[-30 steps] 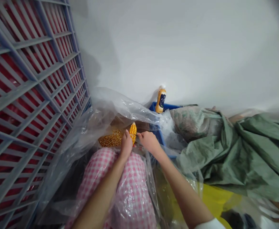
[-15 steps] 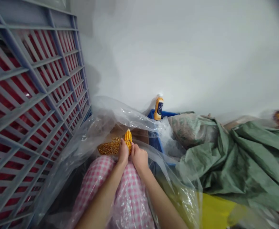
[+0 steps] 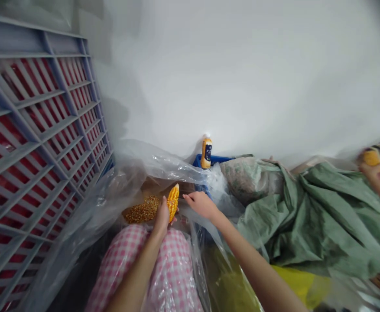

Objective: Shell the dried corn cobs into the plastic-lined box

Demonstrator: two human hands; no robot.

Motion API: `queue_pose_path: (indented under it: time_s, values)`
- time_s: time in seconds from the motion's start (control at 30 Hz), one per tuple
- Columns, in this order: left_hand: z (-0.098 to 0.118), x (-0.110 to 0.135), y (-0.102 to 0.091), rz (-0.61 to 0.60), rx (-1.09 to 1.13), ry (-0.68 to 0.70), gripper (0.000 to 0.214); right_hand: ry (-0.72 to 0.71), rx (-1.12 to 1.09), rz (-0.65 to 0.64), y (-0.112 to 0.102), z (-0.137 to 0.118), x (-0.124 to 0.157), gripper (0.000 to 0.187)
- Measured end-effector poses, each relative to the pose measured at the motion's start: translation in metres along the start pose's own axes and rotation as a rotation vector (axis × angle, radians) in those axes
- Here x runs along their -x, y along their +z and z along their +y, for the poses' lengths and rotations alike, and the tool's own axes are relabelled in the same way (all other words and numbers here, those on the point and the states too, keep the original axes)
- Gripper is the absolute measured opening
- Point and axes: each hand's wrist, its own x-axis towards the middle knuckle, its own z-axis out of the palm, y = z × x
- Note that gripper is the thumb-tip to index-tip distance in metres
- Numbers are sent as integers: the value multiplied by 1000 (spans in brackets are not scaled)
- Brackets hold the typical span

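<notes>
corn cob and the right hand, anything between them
In the head view, only a small gap shows between the corn cob and the right hand; nothing visible bridges it.

Right hand [image 3: 201, 204] now clear of the corn cob [image 3: 173, 203], just to its right; half a second ago it was up against it. Cob, in the left hand [image 3: 163, 213], now leans rightward at the tip; stood nearer upright then. View swung up and right: crate [image 3: 68, 44] and bottle [image 3: 206, 151] sit lower, farther left. Right edge: co-worker's hand [image 3: 369, 171] with yellow object [image 3: 372, 157], out of view a second ago, now well in.
</notes>
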Motion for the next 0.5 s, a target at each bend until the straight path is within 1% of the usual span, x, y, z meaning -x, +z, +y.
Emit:
queue_pose_path:
  time_s: [0.07,0.17,0.2,0.27,0.33,0.4,0.47,0.5]
  values:
    - [-2,0,0,19,-29,20,58,-6,-6,-39,-1,-1,-5,42]
    - [-4,1,0,92,-151,88,49,-29,5,-111,-6,1,-13,40]
    - [-5,2,-1,111,-199,117,46,-32,10,-122,-7,1,-15,37]
    - [-5,3,-3,138,-270,163,43,-23,14,-108,-5,0,-17,33]
    - [-5,3,-5,166,-286,176,43,7,17,-69,3,-5,-15,34]
    - [-4,1,-5,197,-259,153,45,54,17,-22,18,-13,-8,40]
    - [-5,-3,-5,193,-195,118,46,136,20,41,37,-24,0,44]
    - [-5,-5,-4,179,-147,98,47,198,26,85,47,-30,3,44]
